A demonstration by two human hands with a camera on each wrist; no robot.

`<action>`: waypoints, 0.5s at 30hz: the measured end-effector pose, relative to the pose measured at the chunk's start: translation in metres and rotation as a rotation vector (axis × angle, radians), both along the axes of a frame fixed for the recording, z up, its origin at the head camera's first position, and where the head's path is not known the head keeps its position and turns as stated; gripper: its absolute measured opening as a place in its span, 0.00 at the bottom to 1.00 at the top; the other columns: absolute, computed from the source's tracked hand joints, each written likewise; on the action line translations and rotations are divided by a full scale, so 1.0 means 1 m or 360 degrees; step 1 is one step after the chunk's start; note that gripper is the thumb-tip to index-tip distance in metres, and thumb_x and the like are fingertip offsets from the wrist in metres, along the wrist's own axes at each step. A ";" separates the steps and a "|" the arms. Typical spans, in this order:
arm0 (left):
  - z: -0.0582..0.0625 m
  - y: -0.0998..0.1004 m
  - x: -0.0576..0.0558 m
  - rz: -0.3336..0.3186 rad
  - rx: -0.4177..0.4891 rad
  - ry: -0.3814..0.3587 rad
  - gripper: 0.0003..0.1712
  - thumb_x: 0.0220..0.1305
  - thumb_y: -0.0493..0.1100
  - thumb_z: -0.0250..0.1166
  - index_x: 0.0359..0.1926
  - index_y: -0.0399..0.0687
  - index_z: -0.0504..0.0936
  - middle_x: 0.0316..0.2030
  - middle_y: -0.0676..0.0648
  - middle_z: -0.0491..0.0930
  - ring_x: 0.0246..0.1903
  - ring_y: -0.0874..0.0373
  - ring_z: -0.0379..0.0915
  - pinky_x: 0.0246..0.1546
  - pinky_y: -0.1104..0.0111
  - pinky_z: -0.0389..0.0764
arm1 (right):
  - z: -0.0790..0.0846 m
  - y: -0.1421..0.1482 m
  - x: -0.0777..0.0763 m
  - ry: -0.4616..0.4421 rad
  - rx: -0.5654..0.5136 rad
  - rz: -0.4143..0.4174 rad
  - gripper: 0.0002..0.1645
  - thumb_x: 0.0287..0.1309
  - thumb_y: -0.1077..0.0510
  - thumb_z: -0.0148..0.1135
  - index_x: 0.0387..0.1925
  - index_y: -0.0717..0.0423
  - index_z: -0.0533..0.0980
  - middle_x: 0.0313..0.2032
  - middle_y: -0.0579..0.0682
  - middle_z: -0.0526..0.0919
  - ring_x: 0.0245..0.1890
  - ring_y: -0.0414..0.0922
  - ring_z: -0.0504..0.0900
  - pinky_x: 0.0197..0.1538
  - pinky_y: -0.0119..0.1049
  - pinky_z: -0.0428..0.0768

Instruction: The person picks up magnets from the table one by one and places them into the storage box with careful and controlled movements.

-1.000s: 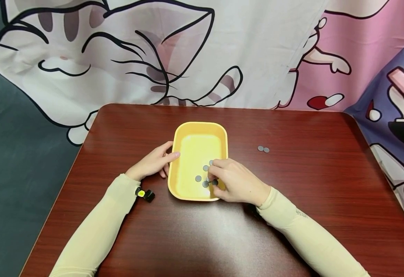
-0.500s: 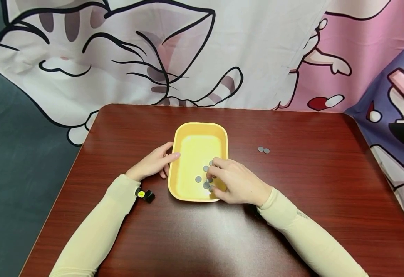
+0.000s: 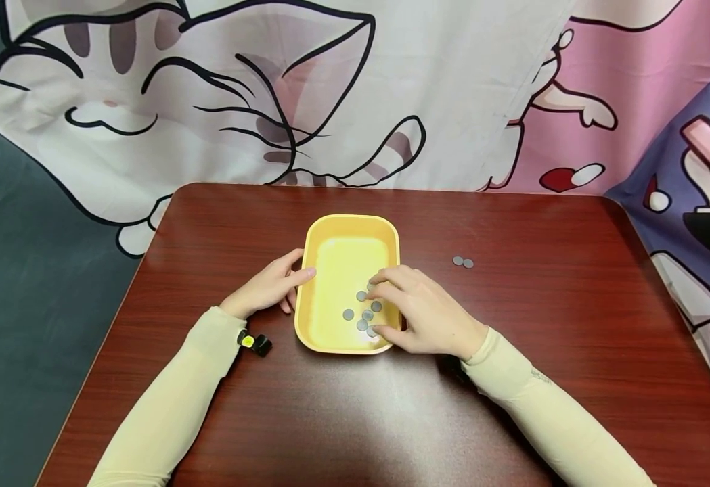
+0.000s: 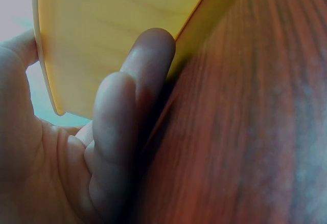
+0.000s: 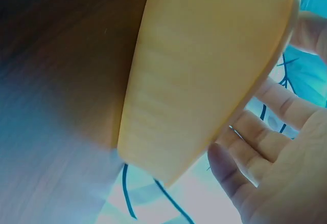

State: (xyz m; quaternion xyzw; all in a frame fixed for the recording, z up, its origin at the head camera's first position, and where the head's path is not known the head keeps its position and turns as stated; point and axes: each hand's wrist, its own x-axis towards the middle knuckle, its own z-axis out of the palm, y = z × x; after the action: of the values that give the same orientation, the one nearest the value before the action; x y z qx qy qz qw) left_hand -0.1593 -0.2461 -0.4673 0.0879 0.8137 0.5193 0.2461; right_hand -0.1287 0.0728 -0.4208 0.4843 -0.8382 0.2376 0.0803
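A yellow rectangular tray (image 3: 345, 237) rests on the table. My left hand (image 3: 275, 281) holds its left side, the thumb (image 4: 25, 47) hooked over the rim and the fingers (image 4: 115, 116) against the outer wall. Several small grey coins lie inside toward the near right, among them one coin (image 3: 348, 314) set a little apart. Over the tray's right rim hovers my right hand (image 3: 430, 314), fingers spread and loosely bent above the coins, nothing between thumb and fingertips. In the right wrist view the tray's outer wall (image 5: 194, 81) hides the coins, and the fingers (image 5: 258, 137) reach over the rim.
Two more grey coins (image 3: 463, 262) lie side by side on the dark red-brown table (image 3: 543, 284), right of the tray. A printed curtain (image 3: 452, 81) with cartoon figures hangs behind the table's far edge.
My right hand has let go of a coin it held above the tray, spread its fingers and shifted slightly right, showing more coins. The left hand and the tray have stayed put.
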 end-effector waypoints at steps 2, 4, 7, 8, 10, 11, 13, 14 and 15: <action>0.000 0.000 0.000 -0.0004 -0.0001 -0.0003 0.29 0.71 0.59 0.54 0.68 0.63 0.60 0.23 0.39 0.82 0.18 0.42 0.80 0.16 0.52 0.82 | 0.000 0.004 -0.002 -0.0003 0.0012 -0.0018 0.26 0.50 0.43 0.68 0.50 0.49 0.78 0.56 0.50 0.76 0.60 0.46 0.71 0.61 0.44 0.71; 0.000 -0.001 0.000 -0.0003 -0.0002 -0.0005 0.29 0.71 0.59 0.54 0.68 0.63 0.60 0.23 0.39 0.82 0.18 0.42 0.80 0.16 0.52 0.82 | 0.001 0.008 -0.005 0.0007 0.0025 -0.0042 0.30 0.51 0.41 0.68 0.53 0.50 0.77 0.59 0.52 0.74 0.63 0.48 0.69 0.63 0.46 0.70; -0.004 -0.001 -0.001 -0.0005 -0.0001 0.0019 0.29 0.70 0.60 0.54 0.68 0.63 0.60 0.23 0.40 0.82 0.17 0.43 0.79 0.16 0.53 0.82 | 0.001 0.015 -0.010 0.0024 0.0014 -0.0082 0.32 0.51 0.41 0.68 0.55 0.52 0.76 0.61 0.54 0.73 0.65 0.50 0.69 0.65 0.47 0.69; -0.004 -0.002 -0.001 -0.0007 0.0000 0.0024 0.29 0.70 0.60 0.54 0.68 0.63 0.60 0.22 0.40 0.82 0.17 0.43 0.79 0.15 0.53 0.82 | 0.001 0.018 -0.012 0.0028 0.0010 -0.0101 0.33 0.51 0.41 0.68 0.56 0.53 0.76 0.61 0.55 0.73 0.65 0.51 0.69 0.66 0.47 0.68; -0.005 -0.002 -0.001 -0.0010 0.0004 0.0028 0.29 0.70 0.60 0.54 0.68 0.62 0.61 0.22 0.40 0.82 0.17 0.44 0.79 0.15 0.54 0.82 | 0.001 0.024 -0.016 0.0032 0.0009 -0.0146 0.34 0.51 0.41 0.68 0.56 0.54 0.75 0.60 0.55 0.74 0.65 0.52 0.69 0.67 0.47 0.67; -0.005 -0.002 -0.001 -0.0012 0.0007 0.0028 0.29 0.70 0.60 0.54 0.67 0.62 0.61 0.22 0.40 0.82 0.17 0.44 0.79 0.15 0.54 0.82 | 0.000 0.027 -0.018 0.0028 0.0010 -0.0173 0.34 0.51 0.41 0.68 0.57 0.54 0.75 0.60 0.55 0.74 0.65 0.52 0.69 0.67 0.47 0.66; -0.005 -0.002 -0.001 -0.0013 0.0008 0.0029 0.29 0.70 0.60 0.54 0.67 0.62 0.61 0.23 0.40 0.81 0.17 0.44 0.79 0.15 0.54 0.82 | -0.001 0.033 -0.023 0.0025 0.0029 -0.0233 0.34 0.52 0.41 0.68 0.56 0.54 0.75 0.59 0.54 0.75 0.64 0.52 0.70 0.66 0.48 0.67; -0.005 -0.002 -0.001 -0.0011 0.0009 0.0028 0.29 0.70 0.60 0.54 0.67 0.62 0.61 0.23 0.40 0.81 0.17 0.44 0.79 0.15 0.54 0.82 | -0.001 0.036 -0.026 0.0028 0.0045 -0.0267 0.34 0.52 0.41 0.68 0.56 0.54 0.75 0.58 0.53 0.75 0.62 0.51 0.70 0.66 0.48 0.68; -0.005 -0.002 -0.001 -0.0010 0.0009 0.0027 0.29 0.70 0.60 0.54 0.67 0.63 0.61 0.23 0.40 0.81 0.17 0.43 0.79 0.15 0.53 0.82 | -0.001 0.040 -0.029 0.0030 0.0063 -0.0302 0.34 0.52 0.41 0.67 0.56 0.54 0.75 0.57 0.53 0.75 0.61 0.51 0.71 0.64 0.49 0.68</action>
State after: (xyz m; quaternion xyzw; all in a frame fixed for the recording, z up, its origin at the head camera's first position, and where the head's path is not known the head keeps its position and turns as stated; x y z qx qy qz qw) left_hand -0.1601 -0.2478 -0.4722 0.0957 0.8139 0.5201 0.2405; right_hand -0.1573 0.1125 -0.4222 0.4065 -0.8840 0.2077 0.1006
